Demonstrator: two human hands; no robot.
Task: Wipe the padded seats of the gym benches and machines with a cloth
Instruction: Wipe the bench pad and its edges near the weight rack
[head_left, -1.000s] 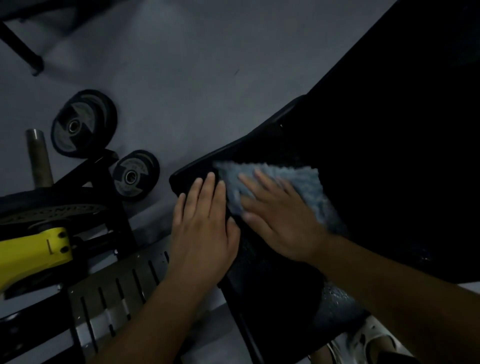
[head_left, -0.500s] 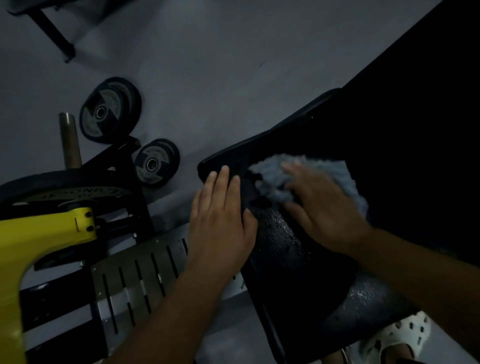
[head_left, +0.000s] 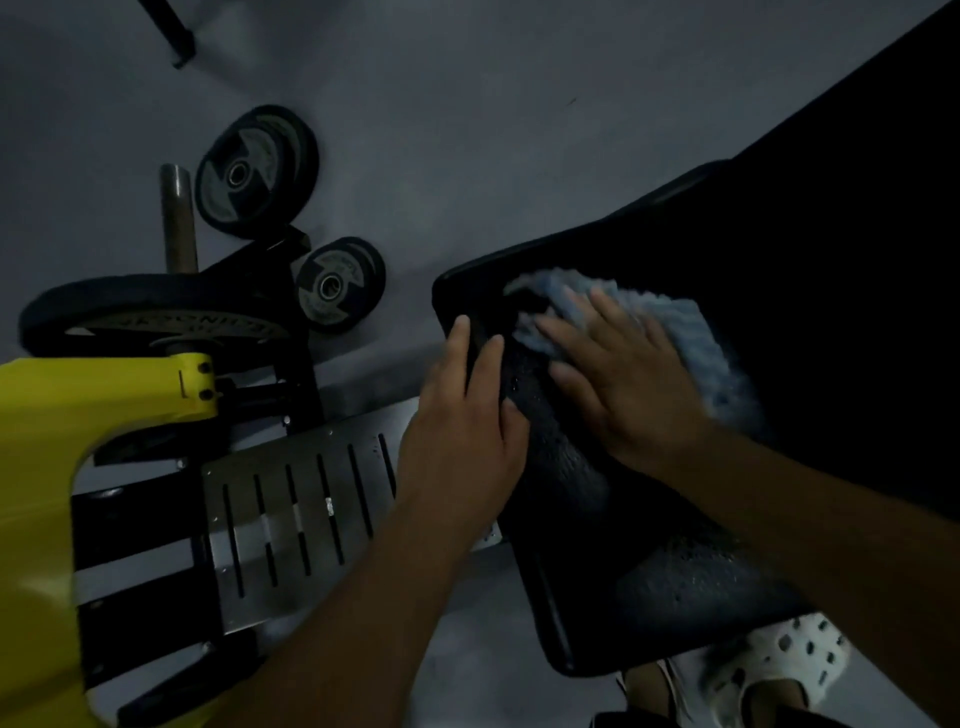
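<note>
One cloth (head_left: 691, 332) under right grip (head_left: 634, 384), left grip (head_left: 462, 431) on seat (head_left: 571, 467)

Open floor (head_left: 467, 130) beyond seat (head_left: 571, 493), plates (head_left: 257, 171) leftward

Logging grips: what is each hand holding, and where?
Neither grips anything: the right hand presses flat on the blue cloth; the left hand rests on the padded seat, at its side edge.
</note>
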